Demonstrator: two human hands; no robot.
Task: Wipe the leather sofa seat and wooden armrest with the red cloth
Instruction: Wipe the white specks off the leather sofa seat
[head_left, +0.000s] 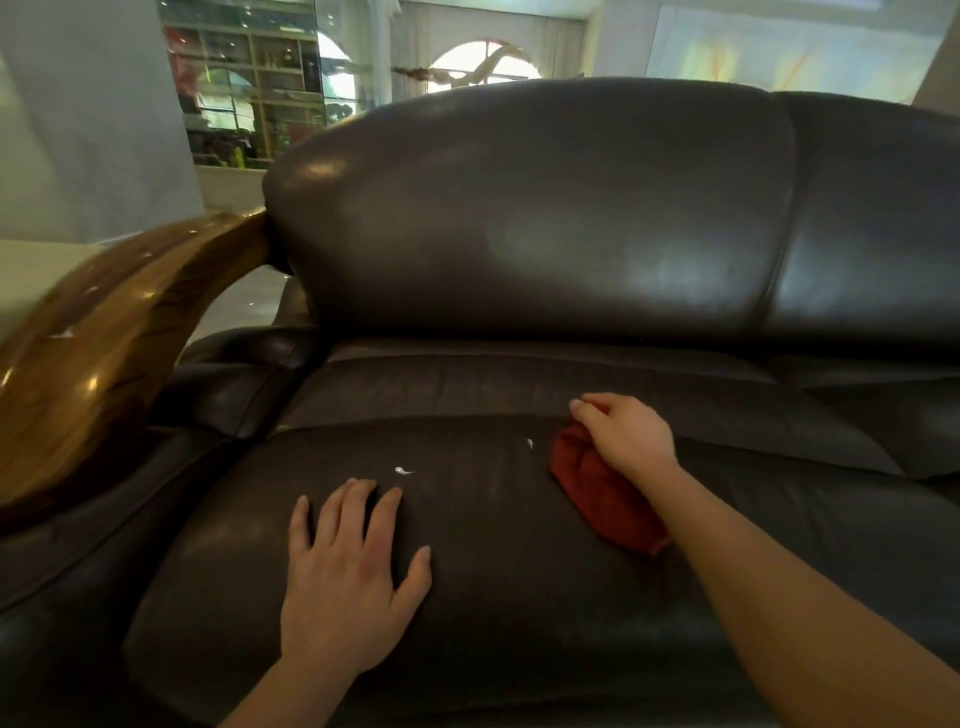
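Note:
The dark brown leather sofa seat fills the lower frame. My right hand grips the bunched red cloth and presses it on the seat right of centre. My left hand lies flat on the seat with fingers spread, holding nothing. Two small white smears mark the leather: one just beyond my left fingertips, another just left of the cloth. The glossy wooden armrest curves along the left side and carries a few white specks.
The sofa's padded backrest rises behind the seat, with a second cushion to the right. A leather side pad sits under the armrest. Beyond the sofa are glass display shelves and arched windows.

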